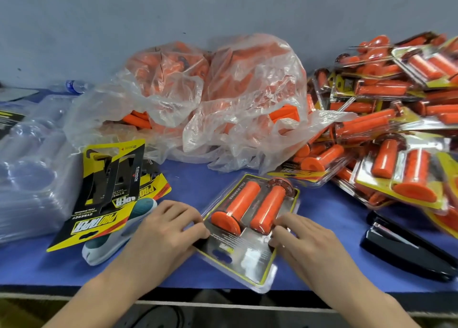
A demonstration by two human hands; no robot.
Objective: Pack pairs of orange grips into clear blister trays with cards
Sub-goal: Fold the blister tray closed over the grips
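A clear blister tray (250, 260) lies at the front of the blue table with a printed card inside and two orange grips (250, 210) side by side in its pockets. My left hand (166, 231) grips the tray's left edge, fingers curled onto it. My right hand (302, 238) holds the right edge near the base of the right grip. The tray's near corner overhangs the table edge.
A stack of yellow-black cards (109, 191) and a pile of clear empty trays (32, 169) sit at left. A plastic bag of loose orange grips (213, 99) lies behind. Packed trays (396, 129) are heaped at right. A black stapler (406, 248) and a teal-white tool (116, 236) lie near the front.
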